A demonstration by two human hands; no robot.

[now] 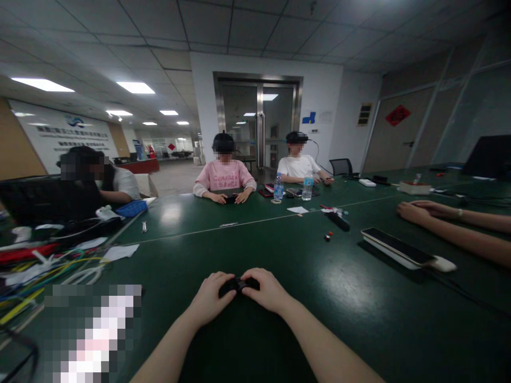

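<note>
Both hands rest low over the dark green table, near the middle of the view. My left hand grips the left end of a small black object, its thumb along the near side. At the other end, my right hand has its fingers closed round the same object. Two dark rounded ends and a narrower, slightly shiny middle show between the hands; its exact kind is not clear. The hands are apart, with the object bridging them.
Cables and papers lie at left. A phone rests on a white object at right, near another person's hands. Two bottles stand across the table, where people sit. A black strip-like item lies ahead.
</note>
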